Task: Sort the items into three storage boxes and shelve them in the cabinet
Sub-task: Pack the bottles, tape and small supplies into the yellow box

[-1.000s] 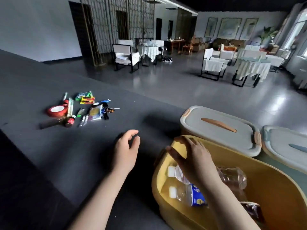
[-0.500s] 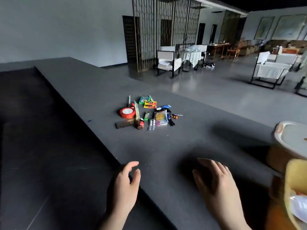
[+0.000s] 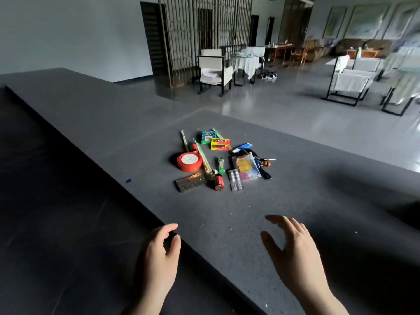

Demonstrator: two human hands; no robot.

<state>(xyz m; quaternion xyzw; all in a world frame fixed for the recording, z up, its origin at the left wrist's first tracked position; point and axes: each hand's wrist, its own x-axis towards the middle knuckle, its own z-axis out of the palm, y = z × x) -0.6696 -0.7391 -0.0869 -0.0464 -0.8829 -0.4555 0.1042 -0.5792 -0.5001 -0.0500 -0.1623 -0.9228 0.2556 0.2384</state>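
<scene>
A small heap of items lies on the grey tabletop (image 3: 250,214) ahead of me. It includes a red tape roll (image 3: 189,161), a yellow card pack (image 3: 220,144), a green box (image 3: 208,137), a green lighter (image 3: 221,164), a blister pack of pills (image 3: 235,182), a clear pouch (image 3: 246,166), a red cylinder (image 3: 218,184) and a dark flat bar (image 3: 190,182). My left hand (image 3: 160,258) hovers at the table's near edge, fingers loosely curved, holding nothing. My right hand (image 3: 293,253) hangs over the table with spread fingers, also holding nothing. No storage box is in view.
The table's near edge runs diagonally past my left hand, with dark floor (image 3: 56,223) to the left. Beyond the table stand a white chair (image 3: 213,69), covered tables (image 3: 248,59) and a metal screen (image 3: 204,30).
The view has swung left, away from the yellow box and lidded boxes, which have left the frame. The heap of items now sits centred. My right hand has come out of the yellow box.
</scene>
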